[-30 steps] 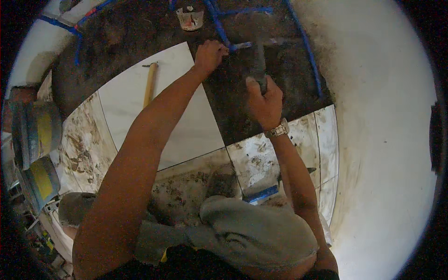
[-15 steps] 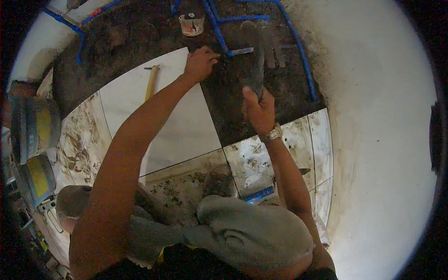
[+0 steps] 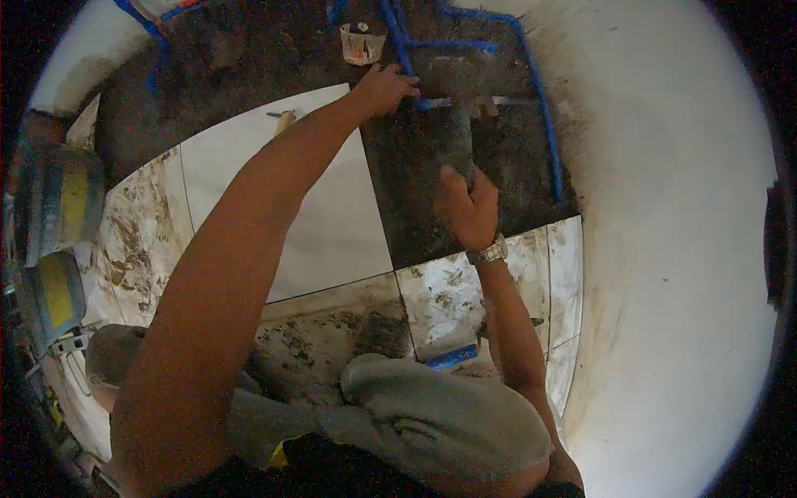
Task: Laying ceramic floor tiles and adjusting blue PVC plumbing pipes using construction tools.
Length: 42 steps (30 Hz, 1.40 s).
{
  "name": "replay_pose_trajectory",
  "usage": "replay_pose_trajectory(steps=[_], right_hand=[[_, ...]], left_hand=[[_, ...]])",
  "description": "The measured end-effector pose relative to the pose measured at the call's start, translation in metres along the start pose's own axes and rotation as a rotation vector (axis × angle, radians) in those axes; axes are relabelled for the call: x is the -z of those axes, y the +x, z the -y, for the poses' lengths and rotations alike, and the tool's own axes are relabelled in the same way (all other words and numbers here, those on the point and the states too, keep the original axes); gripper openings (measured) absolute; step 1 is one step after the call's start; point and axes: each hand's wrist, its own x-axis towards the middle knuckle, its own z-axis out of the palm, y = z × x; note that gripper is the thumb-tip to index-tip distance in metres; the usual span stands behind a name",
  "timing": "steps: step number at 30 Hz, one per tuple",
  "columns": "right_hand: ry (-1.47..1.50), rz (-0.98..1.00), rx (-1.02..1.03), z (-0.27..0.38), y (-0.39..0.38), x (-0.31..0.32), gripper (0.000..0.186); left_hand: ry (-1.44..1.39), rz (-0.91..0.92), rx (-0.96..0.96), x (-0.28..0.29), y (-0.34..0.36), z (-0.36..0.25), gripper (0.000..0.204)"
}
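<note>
My left hand (image 3: 387, 88) reaches far forward and rests its fingers on the far corner of a large white floor tile (image 3: 299, 207), beside the dark mortar bed (image 3: 432, 183). My right hand (image 3: 469, 206), with a wristwatch, is closed around the handle of a grey trowel (image 3: 459, 141) whose blade lies on the dark mortar. Blue pipes (image 3: 540, 91) run across the mortar beyond the trowel.
A small white cup (image 3: 362, 43) stands at the far edge. A wooden-handled tool (image 3: 284, 121) lies on the white tile. Mortar-smeared tiles (image 3: 452, 295) lie near my knees, with a blue object (image 3: 452, 357) on them. Buckets (image 3: 58, 199) sit at the left. A pale wall (image 3: 664, 249) curves along the right.
My left hand has slid farther forward along the tile's far corner. My right hand with the trowel has drawn back slightly toward me over the mortar.
</note>
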Motion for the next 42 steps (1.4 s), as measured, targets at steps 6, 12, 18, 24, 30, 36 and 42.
replay_pose_trajectory(steps=[6, 12, 18, 24, 30, 36, 42], right_hand=[[0.015, -0.002, -0.179, -0.025, 0.007, -0.019, 0.031], [-0.106, 0.082, -0.406, -0.026, 0.014, -0.016, 0.031], [0.141, -0.062, -0.029, -0.01, 0.011, 0.0, 0.029], [-0.28, 0.11, -0.314, -0.026, 0.018, -0.025, 0.04], [-0.056, -0.031, -0.118, 0.022, 0.01, 0.007, 0.037], [-0.254, -0.152, 0.201, -0.009, 0.023, -0.018, 0.03], [-0.332, 0.094, -0.228, 0.0, 0.019, -0.001, 0.031]], left_hand=[[-0.034, 0.177, 0.092, -0.002, 0.004, 0.005, 0.054], [-0.132, 0.196, 0.11, -0.001, 0.007, 0.01, 0.054], [0.034, 0.237, 0.032, -0.011, 0.013, 0.012, 0.058], [0.092, 0.219, 0.06, -0.009, 0.016, 0.013, 0.057], [0.029, 0.204, 0.038, -0.008, 0.009, 0.011, 0.054], [-0.055, 0.182, 0.081, -0.013, 0.01, 0.012, 0.052], [-0.017, 0.28, 0.085, -0.006, 0.011, 0.013, 0.05]])
